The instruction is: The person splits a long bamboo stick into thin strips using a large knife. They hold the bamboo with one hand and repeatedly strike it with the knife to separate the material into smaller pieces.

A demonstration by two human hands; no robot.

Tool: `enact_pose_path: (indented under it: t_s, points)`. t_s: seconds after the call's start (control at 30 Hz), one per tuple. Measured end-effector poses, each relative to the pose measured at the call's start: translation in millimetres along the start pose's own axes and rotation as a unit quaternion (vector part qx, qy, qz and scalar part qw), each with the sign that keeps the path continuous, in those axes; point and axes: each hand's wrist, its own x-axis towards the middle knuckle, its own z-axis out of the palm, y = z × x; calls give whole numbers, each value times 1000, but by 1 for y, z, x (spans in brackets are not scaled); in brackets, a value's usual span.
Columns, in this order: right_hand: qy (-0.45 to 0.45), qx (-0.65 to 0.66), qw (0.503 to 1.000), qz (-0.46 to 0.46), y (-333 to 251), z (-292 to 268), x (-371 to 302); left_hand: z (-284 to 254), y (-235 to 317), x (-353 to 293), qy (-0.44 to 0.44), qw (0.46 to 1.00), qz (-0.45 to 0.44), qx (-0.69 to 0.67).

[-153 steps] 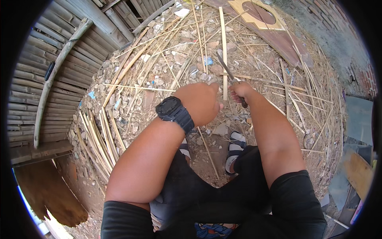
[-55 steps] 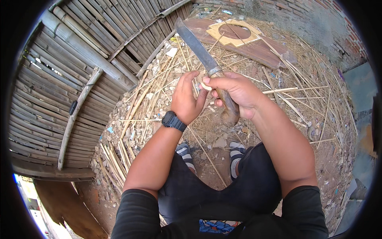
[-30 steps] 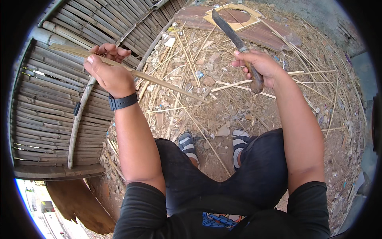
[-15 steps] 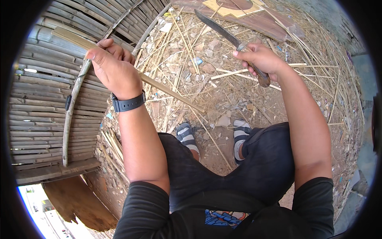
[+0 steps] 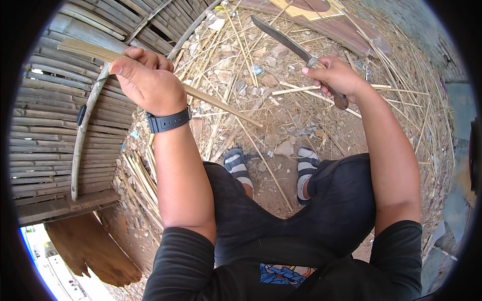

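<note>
My left hand (image 5: 150,83), raised at the upper left, is wrapped round a pale bamboo strip (image 5: 223,106). One end of the strip sticks out past my thumb toward the slatted wall; the other slopes down over the littered ground. Out to the right, my right hand (image 5: 334,76) grips the handle of a machete (image 5: 283,38) with a long dark blade. That blade points up and to the left, apart from the strip. The butt of its worn handle shows below my fingers.
A bamboo slat wall (image 5: 55,120) stands on the left, with a curved pole (image 5: 83,143) against it. Split strips (image 5: 140,175) lie in a bundle below it. Shavings, sticks and stones cover the ground around my sandals (image 5: 237,163). A brown board (image 5: 326,27) lies at the far side.
My left hand and the strip have shifted slightly right. The machete has moved a little right and down in my right hand. Both grips stay the same.
</note>
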Motion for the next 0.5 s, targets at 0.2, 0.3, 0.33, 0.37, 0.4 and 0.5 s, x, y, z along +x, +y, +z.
enact_pose_path:
  t_s: [0.2, 0.3, 0.33, 0.37, 0.4, 0.5]
  points:
    - [-8, -7, 1000, -9, 1, 1, 1, -3, 1, 1, -7, 1000, 11, 2]
    - [-9, -8, 1000, -8, 6, -1, 1, -2, 8, 0, -3, 1000, 28, -10]
    - [-7, -9, 1000, -10, 6, -2, 2, -1, 7, -1, -6, 1000, 21, -15]
    - [-5, -10, 1000, -13, 6, -2, 1, 0, 5, -1, -9, 1000, 13, -21]
    - [-4, -11, 1000, -17, 4, -2, 1, 0, 6, 0, -11, 1000, 8, -25]
    - [7, -26, 999, -18, 6, 0, 3, 7, -17, -2, -10, 999, 15, -30]
